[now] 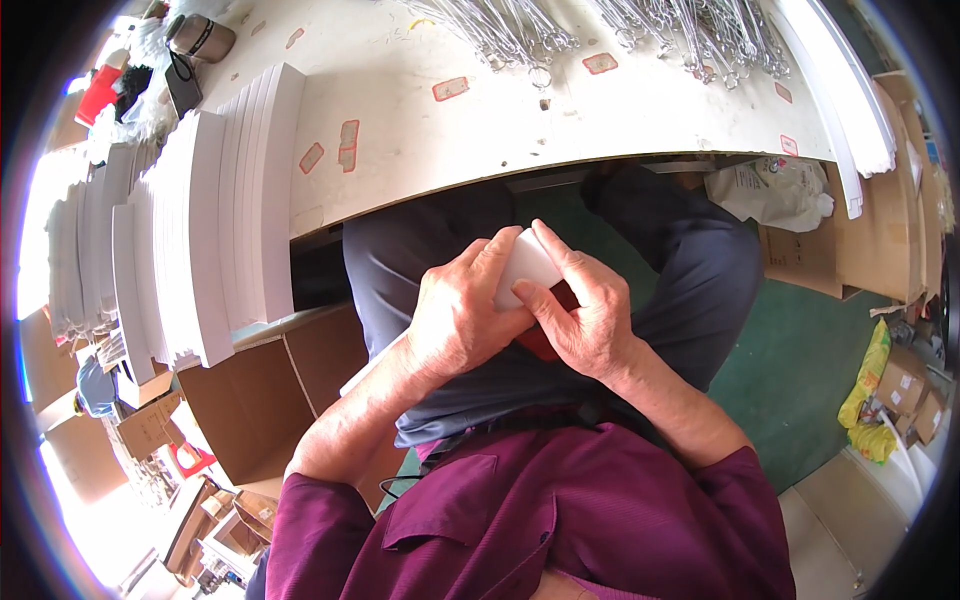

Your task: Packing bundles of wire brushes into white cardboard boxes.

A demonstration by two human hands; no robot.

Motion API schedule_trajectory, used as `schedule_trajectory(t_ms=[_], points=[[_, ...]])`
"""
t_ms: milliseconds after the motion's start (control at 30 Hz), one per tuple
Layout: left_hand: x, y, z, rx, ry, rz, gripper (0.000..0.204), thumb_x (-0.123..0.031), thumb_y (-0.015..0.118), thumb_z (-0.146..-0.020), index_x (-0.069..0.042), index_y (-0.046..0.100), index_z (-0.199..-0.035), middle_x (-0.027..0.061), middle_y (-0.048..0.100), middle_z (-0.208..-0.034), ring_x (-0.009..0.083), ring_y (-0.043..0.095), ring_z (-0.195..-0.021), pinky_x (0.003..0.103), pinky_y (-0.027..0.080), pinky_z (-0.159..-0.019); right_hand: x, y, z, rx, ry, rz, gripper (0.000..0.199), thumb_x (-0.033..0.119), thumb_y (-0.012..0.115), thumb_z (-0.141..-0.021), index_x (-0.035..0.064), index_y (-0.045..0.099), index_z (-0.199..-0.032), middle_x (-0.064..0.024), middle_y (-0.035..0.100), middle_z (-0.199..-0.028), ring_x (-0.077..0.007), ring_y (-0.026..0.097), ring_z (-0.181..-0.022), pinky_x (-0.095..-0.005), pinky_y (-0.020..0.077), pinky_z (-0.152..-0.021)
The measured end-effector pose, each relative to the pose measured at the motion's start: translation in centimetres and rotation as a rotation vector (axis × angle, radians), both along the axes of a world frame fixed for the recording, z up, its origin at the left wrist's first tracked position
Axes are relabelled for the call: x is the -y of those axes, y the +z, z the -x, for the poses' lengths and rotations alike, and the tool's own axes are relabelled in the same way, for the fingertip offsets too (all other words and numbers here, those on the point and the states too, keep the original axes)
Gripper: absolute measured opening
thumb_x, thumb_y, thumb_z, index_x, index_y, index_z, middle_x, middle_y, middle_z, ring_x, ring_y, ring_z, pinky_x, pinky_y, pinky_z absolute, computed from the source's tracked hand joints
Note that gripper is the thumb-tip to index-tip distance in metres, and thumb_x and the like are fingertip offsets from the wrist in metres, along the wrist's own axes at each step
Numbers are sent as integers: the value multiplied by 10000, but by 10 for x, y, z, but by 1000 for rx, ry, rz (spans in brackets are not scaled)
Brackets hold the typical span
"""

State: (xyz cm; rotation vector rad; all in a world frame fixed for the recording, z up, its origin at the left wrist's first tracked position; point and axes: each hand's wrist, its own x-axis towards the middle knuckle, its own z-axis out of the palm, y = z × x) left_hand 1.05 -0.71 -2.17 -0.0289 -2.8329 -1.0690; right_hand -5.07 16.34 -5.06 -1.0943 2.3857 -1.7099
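Note:
Both hands are closed round the end of a long, narrow white cardboard box (527,268), held above my lap. My left hand (452,308) wraps its left side, with the fingertips at the top of the box end. On the other side, my right hand (585,312) grips with its thumb across the face and its forefinger along the upper edge. The rest of the box seems to run back under my left forearm, where a white edge shows. Something red (540,340) is partly visible beneath my hands; its kind is hidden.
Stacks of long white boxes (235,200) stand on the left of the white table (400,150). Metal skewer-like rods with ring ends (510,40) lie at the far side. A flask (203,38) is far left. An open carton (250,410) stands left; a plastic bag (770,195) hangs right.

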Motion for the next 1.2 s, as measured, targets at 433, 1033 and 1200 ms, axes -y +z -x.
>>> schedule_trajectory(t_ms=[433,1033,1200], points=[[-8,1,10,-40,87,49,458,-149,773,-794,-1,561,-1172,182,699,-882,367,732,-787,453,615,-652,16,3,7,207,-33,96,281,69,693,-985,-37,700,-1245,-210,744,-898,-231,751,-758,-329,568,-655],[112,58,59,155,568,383,635,-438,788,-813,38,645,-1208,281,736,-934,430,736,-933,494,586,-845,17,31,110,-200,-192,-53,167,101,734,-922,4,706,-1055,-116,723,-907,-266,695,-737,-363,567,-671],[178,60,122,193,699,494,711,-540,763,-826,105,687,-1116,312,731,-963,428,736,-934,495,574,-846,29,20,140,-285,-208,-176,250,137,752,-888,21,690,-1101,-137,720,-991,-336,699,-927,-431,568,-804]])
